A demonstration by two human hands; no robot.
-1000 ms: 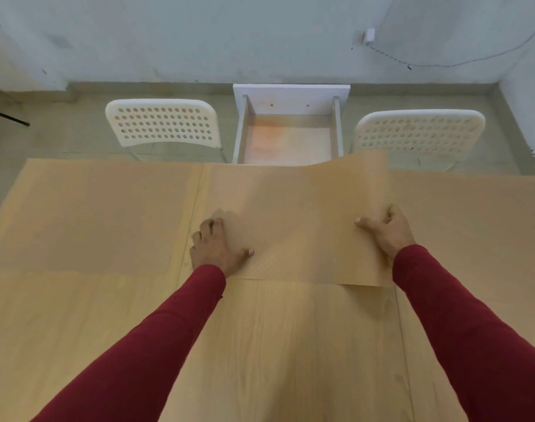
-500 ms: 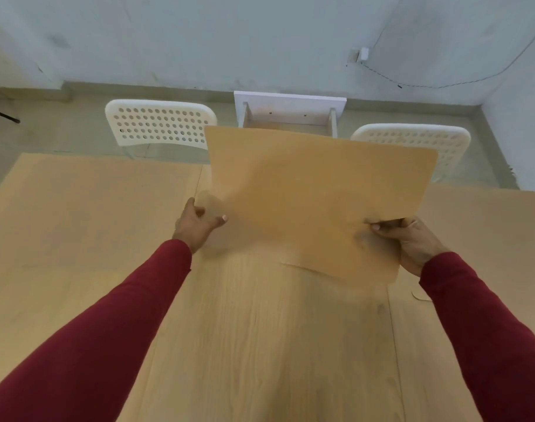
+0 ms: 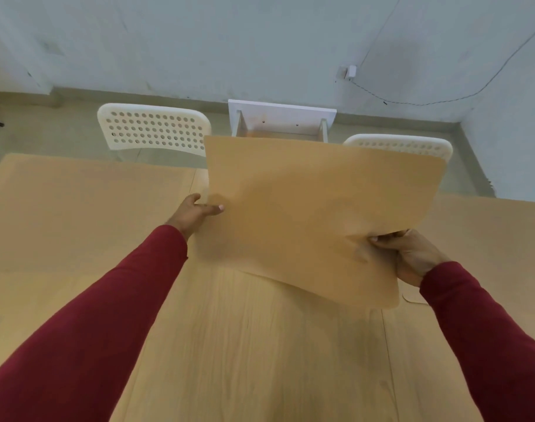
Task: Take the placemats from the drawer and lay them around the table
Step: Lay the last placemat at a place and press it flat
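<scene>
Head view showed a tan placemat (image 3: 318,214) lifted off the wooden worktop (image 3: 260,360) and tilted up toward the camera, filling the middle and right of the frame. The right hand (image 3: 412,257), at the right centre, pinched the mat's lower right corner, thumb on the near face and the other fingers hidden behind it. The left hand (image 3: 196,213), left of centre, met the mat's left edge with its thumb lying along the near face; whether its fingers curled behind the sheet could not be made out, so its grip was uncertain. The mat sagged slightly along its lower edge, which suggested a thin, floppy sheet that would bend if held by one corner alone. Behind it, at the top centre, the white drawer (image 3: 281,120) stood pulled open, its inside mostly hidden by the mat, with a perforated white chair (image 3: 153,130) to its left and a second chair (image 3: 400,146) just showing to its right. Pale rectangles on the worktop at the left and a curved edge near the right wrist might have been mats already laid, though that was hard to confirm. The step in hand looked like carrying one mat to its place; the next move would call for choosing a bare seat position, lowering the sheet flat and square to the worktop's edge, then releasing both hands.
</scene>
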